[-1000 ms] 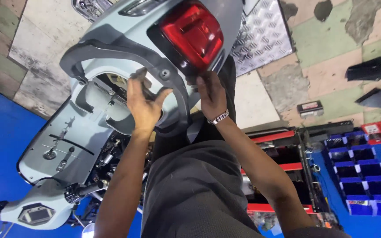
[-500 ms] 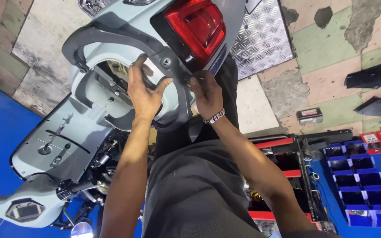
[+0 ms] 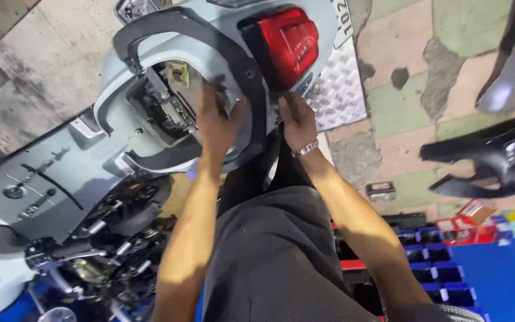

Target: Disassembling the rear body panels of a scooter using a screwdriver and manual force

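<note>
Hands on scooter tail (image 3: pixel 222 36) | left grip (image 3: pixel 219 122) grasping black grab rail (image 3: pixel 251 77) | right grip (image 3: pixel 296 119) unclear | red boxes (image 3: pixel 469 223) right.

There is one view, taken from a camera worn on the person's head. It looks steeply down over the chest and both forearms, close to the work. The scooter's rear body (image 3: pixel 120 161) with its red tail light (image 3: pixel 287 45) fills the far left and centre. The tiled floor (image 3: pixel 406 107) lies at the far right, and blue storage bins (image 3: pixel 436 277) at the near right.
</note>
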